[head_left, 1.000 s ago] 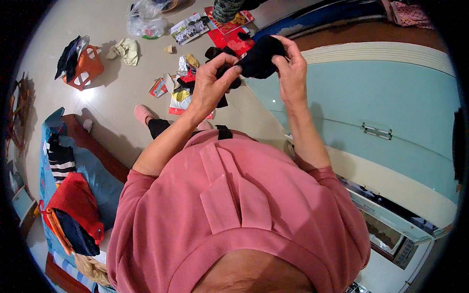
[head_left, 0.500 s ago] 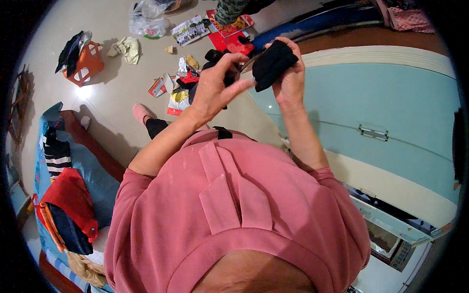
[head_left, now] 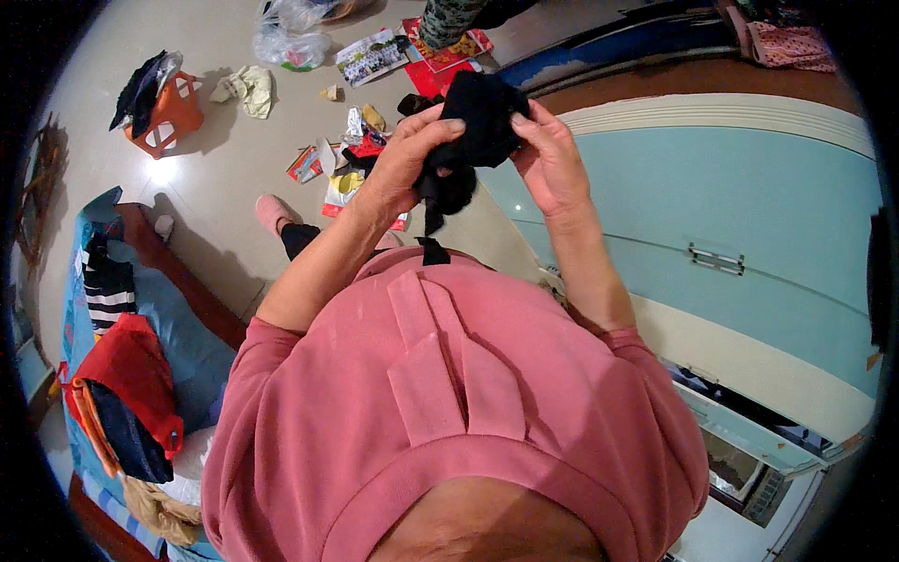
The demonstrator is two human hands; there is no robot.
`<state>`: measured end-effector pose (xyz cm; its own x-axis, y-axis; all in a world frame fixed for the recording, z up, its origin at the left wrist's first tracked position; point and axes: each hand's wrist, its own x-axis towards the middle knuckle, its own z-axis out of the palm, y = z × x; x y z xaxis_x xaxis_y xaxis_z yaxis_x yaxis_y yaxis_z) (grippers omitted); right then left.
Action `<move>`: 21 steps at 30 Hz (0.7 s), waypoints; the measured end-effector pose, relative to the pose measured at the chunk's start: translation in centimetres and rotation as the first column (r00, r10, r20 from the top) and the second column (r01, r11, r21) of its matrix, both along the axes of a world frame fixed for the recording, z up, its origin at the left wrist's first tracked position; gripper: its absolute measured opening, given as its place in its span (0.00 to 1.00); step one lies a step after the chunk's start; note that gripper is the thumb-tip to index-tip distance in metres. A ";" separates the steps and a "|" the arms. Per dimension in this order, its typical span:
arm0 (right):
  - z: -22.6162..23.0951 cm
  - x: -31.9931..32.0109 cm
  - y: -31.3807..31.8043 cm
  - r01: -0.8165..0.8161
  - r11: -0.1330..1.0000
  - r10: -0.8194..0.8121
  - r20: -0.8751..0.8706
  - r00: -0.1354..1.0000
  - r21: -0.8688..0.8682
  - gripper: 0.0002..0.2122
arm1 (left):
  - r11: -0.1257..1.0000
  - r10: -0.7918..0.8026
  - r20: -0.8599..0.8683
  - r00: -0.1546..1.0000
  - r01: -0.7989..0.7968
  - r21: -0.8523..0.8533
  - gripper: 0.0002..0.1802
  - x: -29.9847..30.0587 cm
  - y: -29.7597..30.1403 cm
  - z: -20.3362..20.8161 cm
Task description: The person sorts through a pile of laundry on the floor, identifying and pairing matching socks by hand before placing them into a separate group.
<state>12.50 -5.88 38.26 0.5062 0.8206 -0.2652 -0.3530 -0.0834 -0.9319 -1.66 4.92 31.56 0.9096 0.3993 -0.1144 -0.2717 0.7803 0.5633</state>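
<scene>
Between my two hands is a soft black cloth item (head_left: 482, 117), spread out above the floor; its exact kind does not show. My left hand (head_left: 410, 155) pinches its left side with the thumb on top. On the right edge, my right hand (head_left: 551, 157) grips it between thumb and fingers. Dark folds and a narrow strip dangle below the cloth near my left hand. A pile of small items lies on the floor behind and below my left hand, among them a yellow thing (head_left: 345, 184) and red pieces, partly hidden by the hand.
To the right stands a cabinet with a light blue door (head_left: 749, 178) and a metal handle (head_left: 716, 258). An orange basket (head_left: 180, 112) holds dark cloth at the far left. Folded clothes, a red one (head_left: 140, 375) among them, lie on the bed. Plastic bags (head_left: 288, 42) and papers (head_left: 372, 58) are on the floor.
The black cloth, bunched in my right hand before, is now spread between both hands. My left hand has closed on its left side, and the cloth has shifted left.
</scene>
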 end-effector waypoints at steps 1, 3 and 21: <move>0.1 0.0 0.0 -0.009 1.000 0.010 -0.069 0.998 0.013 0.14 | 1.000 0.003 -0.003 1.000 -0.003 -0.003 0.16 -0.1 0.0 0.0; 0.2 0.0 -0.1 -0.009 1.000 0.010 -0.077 0.997 0.012 0.14 | 1.000 0.007 -0.008 1.000 -0.008 -0.010 0.16 -0.4 -0.1 0.7; 0.5 0.9 0.1 -0.084 0.990 0.112 -0.269 0.957 0.113 0.12 | 1.000 0.021 -0.024 1.000 -0.021 0.000 0.17 -0.3 0.8 -0.1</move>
<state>13.37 -5.78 38.79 0.3412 0.8919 -0.2968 -0.5908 -0.0422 -0.8058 -1.92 5.76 31.46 0.8981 0.4181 -0.1360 -0.2746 0.7749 0.5693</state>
